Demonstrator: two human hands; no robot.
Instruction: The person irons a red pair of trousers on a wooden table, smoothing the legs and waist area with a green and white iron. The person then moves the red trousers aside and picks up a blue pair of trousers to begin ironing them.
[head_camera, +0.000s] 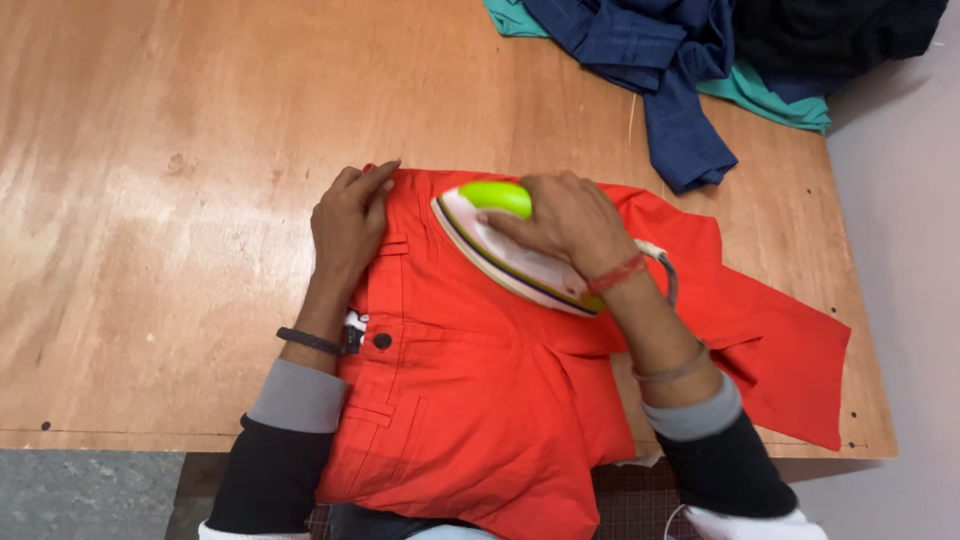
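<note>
On the desk (150, 200), red trousers (470, 400) lie spread, a small label at the waistband. Left hand (350, 225) presses flat, unclenched, on their top edge. Right hand (565, 220) grasps the iron (500, 255) resting on them. Far right, dark clothes (680, 60) lie heaped.

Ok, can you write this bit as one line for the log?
left hand: pressing red trousers flat at waistband | right hand: grip on iron, iron on trousers | wooden table | clothes pile far right
</note>
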